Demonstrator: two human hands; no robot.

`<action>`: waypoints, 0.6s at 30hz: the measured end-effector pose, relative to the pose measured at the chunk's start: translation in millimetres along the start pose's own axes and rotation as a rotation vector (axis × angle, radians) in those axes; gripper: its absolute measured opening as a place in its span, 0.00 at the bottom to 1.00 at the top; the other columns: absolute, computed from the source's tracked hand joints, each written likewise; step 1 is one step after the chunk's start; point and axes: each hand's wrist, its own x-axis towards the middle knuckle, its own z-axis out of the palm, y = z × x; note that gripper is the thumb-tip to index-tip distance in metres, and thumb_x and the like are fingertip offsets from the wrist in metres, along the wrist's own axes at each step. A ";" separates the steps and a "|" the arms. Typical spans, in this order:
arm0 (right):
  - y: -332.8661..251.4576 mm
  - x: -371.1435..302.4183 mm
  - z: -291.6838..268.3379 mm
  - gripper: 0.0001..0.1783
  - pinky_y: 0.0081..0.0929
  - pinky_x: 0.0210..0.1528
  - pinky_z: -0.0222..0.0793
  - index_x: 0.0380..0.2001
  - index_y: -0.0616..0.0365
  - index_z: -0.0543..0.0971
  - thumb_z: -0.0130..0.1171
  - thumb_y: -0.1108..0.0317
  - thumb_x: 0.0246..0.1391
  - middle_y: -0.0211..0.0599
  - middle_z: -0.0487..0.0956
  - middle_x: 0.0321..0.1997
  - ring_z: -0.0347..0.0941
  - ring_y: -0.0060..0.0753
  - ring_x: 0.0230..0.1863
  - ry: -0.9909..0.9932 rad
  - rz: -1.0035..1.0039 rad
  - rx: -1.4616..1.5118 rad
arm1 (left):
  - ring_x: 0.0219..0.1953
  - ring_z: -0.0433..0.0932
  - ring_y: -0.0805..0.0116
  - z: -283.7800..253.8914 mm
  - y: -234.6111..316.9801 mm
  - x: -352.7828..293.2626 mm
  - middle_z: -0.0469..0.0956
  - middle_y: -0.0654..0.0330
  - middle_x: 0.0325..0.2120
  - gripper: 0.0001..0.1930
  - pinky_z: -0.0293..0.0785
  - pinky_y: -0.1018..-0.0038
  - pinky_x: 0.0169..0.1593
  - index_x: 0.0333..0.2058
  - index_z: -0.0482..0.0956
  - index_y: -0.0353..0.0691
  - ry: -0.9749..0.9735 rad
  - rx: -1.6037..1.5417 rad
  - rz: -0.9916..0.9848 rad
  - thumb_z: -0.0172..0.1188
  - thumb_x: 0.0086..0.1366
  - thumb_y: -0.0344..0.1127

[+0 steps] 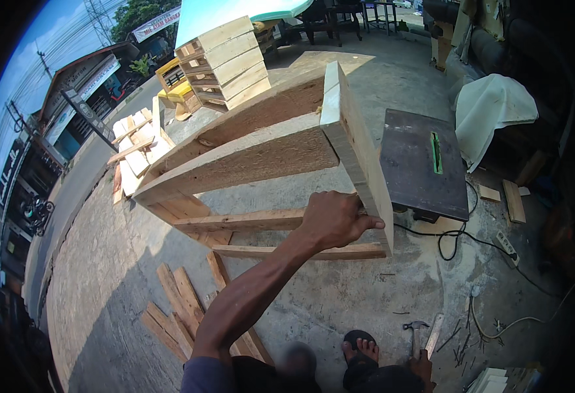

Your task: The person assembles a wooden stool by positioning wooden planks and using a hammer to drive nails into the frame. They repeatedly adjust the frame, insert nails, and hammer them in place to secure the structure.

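Note:
A rectangular wooden frame (pixel 261 157) of rough boards stands tilted in front of me, with several rails joined to a wide end board (pixel 358 147). My left hand (pixel 333 219) is closed on that end board near its lower part, the thumb pointing right along its edge. Low on the right, my right hand (pixel 423 371) is closed round the handle of a claw hammer (pixel 416 333), its metal head upward. Part of that hand is cut off by dark shadow and clothing. Beside the hammer is a pale, narrow strip (pixel 435 334) whose kind I cannot make out.
Loose planks (pixel 179 301) lie on the concrete at lower left. A dark saw table (pixel 425 164) with a green-edged slot stands right. Cables and a power strip (pixel 507 247) lie beyond it. Slatted wooden crates (pixel 235 65), a plank pile (pixel 133 150) and a road are farther back.

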 end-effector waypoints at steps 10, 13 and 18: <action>3.2 32.3 18.4 0.28 0.57 0.51 0.75 0.51 0.64 0.70 0.62 0.60 0.49 0.70 0.80 0.44 0.79 0.72 0.49 -0.013 0.065 -0.064 | 0.35 0.85 0.66 -241.4 -51.9 -102.0 0.83 0.53 0.33 0.33 0.84 0.72 0.42 0.49 0.77 0.29 0.930 -0.589 0.044 0.53 0.74 0.61; 3.3 26.5 15.7 0.28 0.56 0.51 0.75 0.50 0.64 0.72 0.62 0.59 0.48 0.70 0.80 0.44 0.79 0.70 0.50 -0.036 0.033 -0.099 | 0.34 0.84 0.70 -225.6 -57.2 -94.2 0.83 0.57 0.33 0.30 0.82 0.75 0.39 0.47 0.79 0.32 1.102 -0.965 0.051 0.54 0.74 0.60; -7.1 1.9 8.7 0.30 0.53 0.53 0.75 0.53 0.65 0.74 0.62 0.56 0.51 0.67 0.81 0.46 0.80 0.67 0.51 -0.037 0.072 -0.041 | 0.33 0.83 0.72 -204.3 -37.8 -68.4 0.84 0.55 0.32 0.35 0.79 0.76 0.39 0.41 0.82 0.29 1.009 -0.809 0.226 0.61 0.68 0.65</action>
